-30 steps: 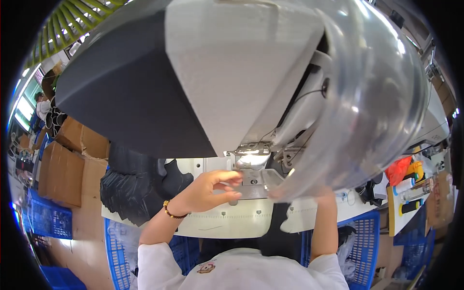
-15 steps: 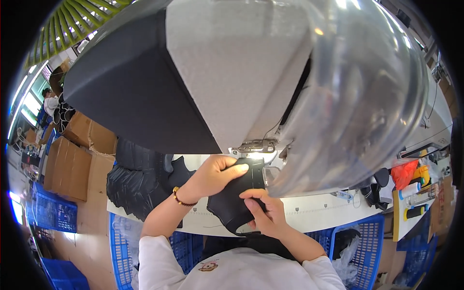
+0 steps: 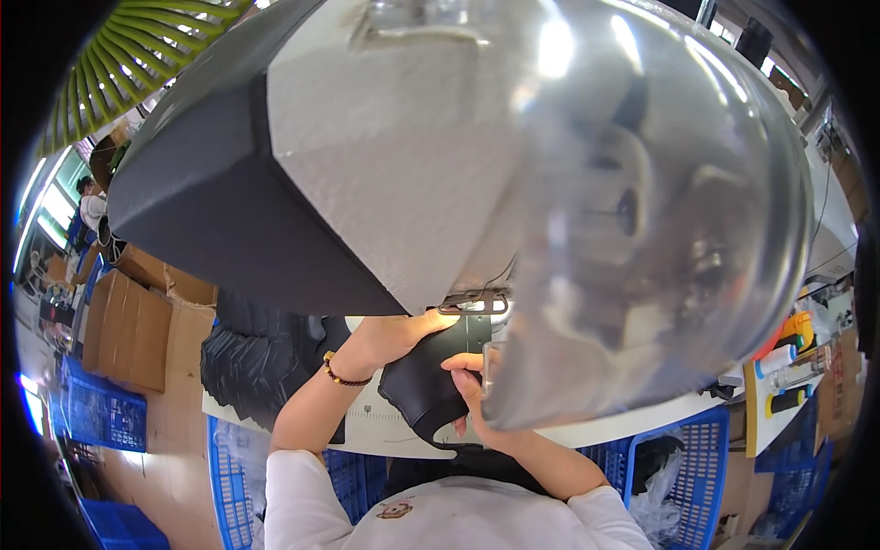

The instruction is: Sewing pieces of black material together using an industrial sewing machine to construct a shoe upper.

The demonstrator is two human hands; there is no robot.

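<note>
A black, leather-like cut piece (image 3: pixel 426 385) lies on the white table (image 3: pixel 390 442) under the head of a sewing machine (image 3: pixel 394 192). My left hand (image 3: pixel 394 339), with a beaded bracelet at the wrist, grips its left far part close to the metal needle guard (image 3: pixel 475 303); those fingertips are partly hidden by the machine. At the near right edge my right hand (image 3: pixel 478 403) has the piece between thumb and fingers. A clear, curved cover (image 3: pixel 660 238) overlaps part of that hand. The needle is hidden.
Left of my hands is a heap of black pieces (image 3: pixel 243 371). Blue baskets (image 3: pixel 698 467) with plastic bags stand below the table edge. Cardboard boxes (image 3: pixel 126 321) are on the floor at left. Thread spools (image 3: pixel 788 401) lie on a shelf at far right.
The machine head and clear cover fill more of the view and now hide part of both hands. The black piece and my hands appear slightly further left; both hands keep their hold.
</note>
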